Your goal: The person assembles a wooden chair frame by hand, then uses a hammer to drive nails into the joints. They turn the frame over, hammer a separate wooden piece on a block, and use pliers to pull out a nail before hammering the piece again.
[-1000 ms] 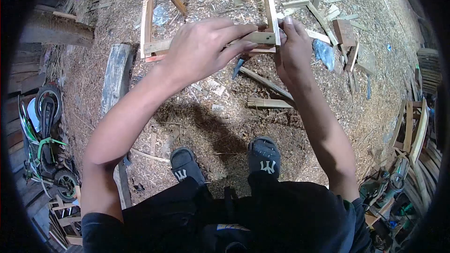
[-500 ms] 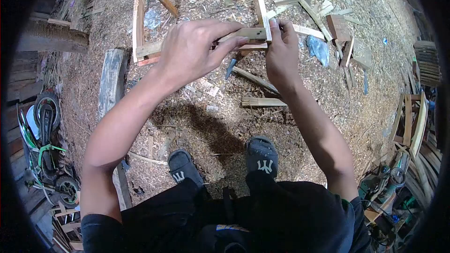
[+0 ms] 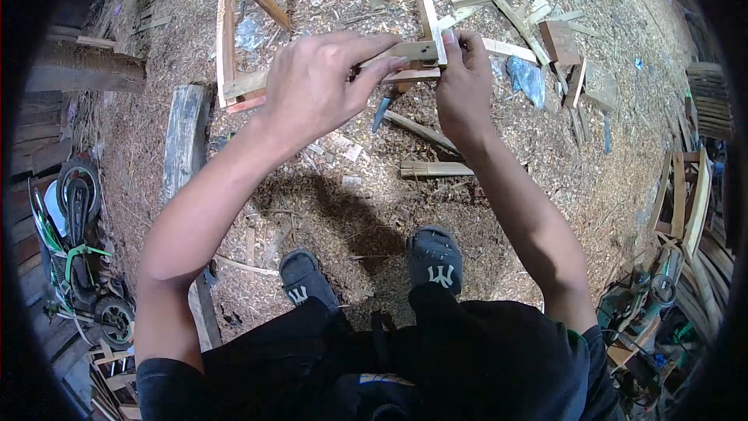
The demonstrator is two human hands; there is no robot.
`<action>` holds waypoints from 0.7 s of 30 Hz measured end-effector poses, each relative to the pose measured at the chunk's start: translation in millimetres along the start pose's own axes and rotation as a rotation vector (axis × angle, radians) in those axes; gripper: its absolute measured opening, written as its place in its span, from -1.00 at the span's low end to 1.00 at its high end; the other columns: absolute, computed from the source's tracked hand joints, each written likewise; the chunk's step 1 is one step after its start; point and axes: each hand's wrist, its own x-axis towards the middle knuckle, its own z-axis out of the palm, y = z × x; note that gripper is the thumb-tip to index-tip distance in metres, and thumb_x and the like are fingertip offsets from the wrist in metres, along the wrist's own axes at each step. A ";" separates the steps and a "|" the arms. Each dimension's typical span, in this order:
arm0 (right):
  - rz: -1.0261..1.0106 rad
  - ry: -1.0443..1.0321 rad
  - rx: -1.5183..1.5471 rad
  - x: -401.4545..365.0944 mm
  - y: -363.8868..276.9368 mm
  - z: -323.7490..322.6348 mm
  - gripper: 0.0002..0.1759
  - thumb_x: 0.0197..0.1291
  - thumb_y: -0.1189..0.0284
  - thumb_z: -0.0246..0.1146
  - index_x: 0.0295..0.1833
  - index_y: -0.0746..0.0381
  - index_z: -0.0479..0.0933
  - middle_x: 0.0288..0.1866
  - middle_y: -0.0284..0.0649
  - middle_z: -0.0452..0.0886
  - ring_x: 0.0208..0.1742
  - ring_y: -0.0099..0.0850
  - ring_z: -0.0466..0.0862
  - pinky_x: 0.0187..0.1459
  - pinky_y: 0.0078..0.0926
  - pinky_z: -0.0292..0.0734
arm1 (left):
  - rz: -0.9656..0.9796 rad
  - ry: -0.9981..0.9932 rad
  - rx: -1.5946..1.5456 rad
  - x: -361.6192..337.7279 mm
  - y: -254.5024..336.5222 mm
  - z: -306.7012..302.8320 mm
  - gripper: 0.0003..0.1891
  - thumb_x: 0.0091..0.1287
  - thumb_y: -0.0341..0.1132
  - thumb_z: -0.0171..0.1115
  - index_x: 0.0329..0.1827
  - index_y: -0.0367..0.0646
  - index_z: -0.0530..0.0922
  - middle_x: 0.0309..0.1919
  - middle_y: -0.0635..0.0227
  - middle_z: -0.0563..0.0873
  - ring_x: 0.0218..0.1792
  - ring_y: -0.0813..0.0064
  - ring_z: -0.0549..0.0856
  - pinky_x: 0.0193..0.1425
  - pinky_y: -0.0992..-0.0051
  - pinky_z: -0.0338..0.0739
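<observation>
Steadying a joint looks to me like the step in hand. The wooden frame (image 3: 226, 35) is above the floor (image 3: 491, 265); my left hand (image 3: 312, 82) pinches its near strip (image 3: 418, 52). My right hand (image 3: 466, 97) curls at the near right corner; I cannot tell its grip. Next, I judge, calls for aligning that end.

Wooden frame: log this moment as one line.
left hand: holding near rail | right hand: at frame corner | blue plastic: on floor
</observation>
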 end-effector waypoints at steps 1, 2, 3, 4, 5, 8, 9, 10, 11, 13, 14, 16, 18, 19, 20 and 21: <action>-0.009 0.006 -0.013 0.6 0.6 0.1 -0.76 0.69 0.33 0.06 0.05 0.33 0.41 -0.18 -0.23 0.59 -0.26 -0.58 0.57 -0.31 -0.50 0.58 | 0.000 0.000 -0.001 0.4 1.1 -0.3 -0.71 0.41 -0.25 0.46 0.11 -0.18 0.81 -0.20 0.12 0.89 -0.29 0.32 0.88 -0.19 0.33 0.75; -0.018 0.013 -0.025 1.2 1.5 -0.2 -0.76 0.68 0.34 0.07 0.04 0.33 0.41 -0.20 -0.24 0.58 -0.27 -0.58 0.56 -0.30 -0.50 0.58 | 0.006 0.006 0.035 0.7 2.8 -0.8 -0.73 0.42 -0.21 0.44 0.08 -0.13 0.83 -0.30 0.20 0.87 -0.39 0.35 0.84 -0.30 0.32 0.73; -0.019 0.014 -0.026 4.1 5.1 -4.2 -0.76 0.68 0.34 0.07 0.04 0.33 0.41 -0.20 -0.24 0.58 -0.27 -0.58 0.56 -0.30 -0.50 0.58 | 0.012 0.014 0.071 1.2 4.7 -1.3 -0.75 0.44 -0.17 0.41 0.05 -0.07 0.84 -0.40 0.28 0.85 -0.49 0.38 0.81 -0.40 0.31 0.70; -0.096 0.002 -0.130 8.6 8.9 -10.1 -0.78 0.67 0.36 0.08 0.05 0.33 0.42 -0.19 -0.20 0.62 -0.23 -0.55 0.62 -0.25 -0.50 0.63 | 0.012 0.016 0.070 0.7 5.6 -1.0 -0.75 0.44 -0.17 0.41 0.05 -0.07 0.84 -0.40 0.28 0.85 -0.49 0.38 0.81 -0.40 0.31 0.70; -0.173 -0.011 -0.233 11.4 12.6 -15.0 -0.79 0.67 0.38 0.09 0.06 0.34 0.43 -0.18 -0.16 0.65 -0.19 -0.51 0.67 -0.20 -0.49 0.68 | 0.033 0.034 0.085 -0.4 6.3 -0.3 -0.74 0.43 -0.17 0.42 0.06 -0.08 0.83 -0.43 0.28 0.82 -0.50 0.38 0.79 -0.41 0.29 0.68; -0.332 0.036 0.018 6.5 -19.3 -11.0 -0.81 0.66 0.40 0.12 0.04 0.34 0.47 -0.07 -0.06 0.76 -0.06 -0.41 0.80 0.03 -0.43 0.76 | 0.066 0.065 0.091 -1.1 5.2 2.0 -0.72 0.42 -0.18 0.42 0.08 -0.10 0.82 -0.47 0.28 0.79 -0.50 0.36 0.77 -0.42 0.27 0.64; -0.410 0.003 -0.052 5.8 -29.6 -16.9 -0.84 0.62 0.49 0.15 0.05 0.40 0.50 -0.06 0.01 0.78 -0.02 -0.34 0.84 0.09 -0.39 0.80 | 0.077 0.076 0.083 -1.3 4.7 2.7 -0.72 0.42 -0.18 0.43 0.08 -0.10 0.82 -0.46 0.28 0.79 -0.50 0.35 0.78 -0.43 0.26 0.62; -0.408 0.002 -0.054 6.5 -36.0 -22.7 -0.84 0.62 0.49 0.15 0.05 0.40 0.50 -0.06 0.01 0.78 -0.02 -0.34 0.84 0.09 -0.39 0.80 | 0.075 0.077 0.081 -1.9 4.5 2.7 -0.72 0.42 -0.18 0.43 0.08 -0.10 0.82 -0.46 0.28 0.79 -0.50 0.35 0.78 -0.43 0.26 0.62; -0.520 -0.104 -0.153 7.4 -40.9 -28.1 -0.87 0.59 0.53 0.17 0.06 0.41 0.52 -0.08 0.00 0.79 -0.05 -0.35 0.84 0.07 -0.41 0.79 | 0.079 0.067 0.083 -2.3 4.3 2.5 -0.71 0.39 -0.25 0.45 0.11 -0.15 0.81 -0.46 0.26 0.78 -0.50 0.38 0.74 -0.41 0.28 0.61; -0.651 -0.219 -0.260 4.5 -45.9 -30.9 -0.85 0.47 0.66 0.28 0.08 0.41 0.62 -0.12 -0.08 0.80 -0.05 -0.42 0.82 0.07 -0.47 0.77 | 0.081 0.055 0.081 -3.7 4.1 2.5 -0.69 0.36 -0.32 0.48 0.13 -0.20 0.80 -0.45 0.24 0.77 -0.49 0.40 0.70 -0.39 0.30 0.60; -0.648 -0.219 -0.264 4.2 -44.6 -31.3 -0.85 0.47 0.66 0.28 0.08 0.41 0.62 -0.12 -0.08 0.80 -0.05 -0.42 0.82 0.07 -0.47 0.77 | 0.080 0.052 0.085 -3.9 4.1 2.5 -0.69 0.36 -0.32 0.48 0.13 -0.20 0.80 -0.45 0.24 0.78 -0.50 0.42 0.70 -0.40 0.31 0.59; -0.766 -0.177 -0.428 5.5 -42.6 -31.6 -0.83 0.32 0.59 0.44 0.01 0.27 0.73 -0.16 -0.21 0.83 -0.11 -0.46 0.84 -0.09 -0.49 0.77 | 0.078 0.051 0.085 -3.4 3.7 2.8 -0.69 0.36 -0.31 0.48 0.13 -0.20 0.80 -0.44 0.25 0.78 -0.50 0.43 0.69 -0.40 0.31 0.59; -0.797 -0.193 -0.474 6.4 -43.3 -32.5 -0.81 0.28 0.59 0.46 0.00 0.25 0.75 -0.16 -0.21 0.84 -0.12 -0.45 0.85 -0.10 -0.48 0.76 | 0.096 0.064 0.071 -2.3 2.6 3.1 -0.69 0.36 -0.31 0.48 0.13 -0.19 0.80 -0.43 0.25 0.79 -0.50 0.41 0.70 -0.39 0.30 0.60; -0.829 -0.209 -0.516 6.6 -44.0 -32.4 -0.79 0.24 0.60 0.49 0.00 0.24 0.76 -0.16 -0.21 0.84 -0.13 -0.44 0.85 -0.11 -0.48 0.76 | 0.093 0.064 0.069 -2.1 2.5 3.3 -0.69 0.36 -0.31 0.48 0.13 -0.19 0.80 -0.43 0.25 0.79 -0.50 0.41 0.70 -0.39 0.30 0.60; -0.828 -0.211 -0.517 6.1 -45.5 -31.8 -0.79 0.24 0.60 0.49 0.00 0.24 0.76 -0.16 -0.21 0.84 -0.13 -0.44 0.85 -0.11 -0.48 0.76 | 0.100 0.077 0.073 -2.1 2.4 3.4 -0.69 0.37 -0.31 0.48 0.13 -0.18 0.80 -0.43 0.25 0.79 -0.50 0.40 0.70 -0.38 0.30 0.60; -0.853 -0.220 -0.557 5.1 -47.3 -30.9 -0.78 0.24 0.59 0.49 0.00 0.23 0.76 -0.17 -0.20 0.84 -0.14 -0.42 0.86 -0.12 -0.47 0.76 | 0.107 0.090 0.077 -2.0 2.5 3.1 -0.69 0.37 -0.30 0.48 0.13 -0.17 0.80 -0.42 0.24 0.79 -0.49 0.39 0.71 -0.38 0.30 0.61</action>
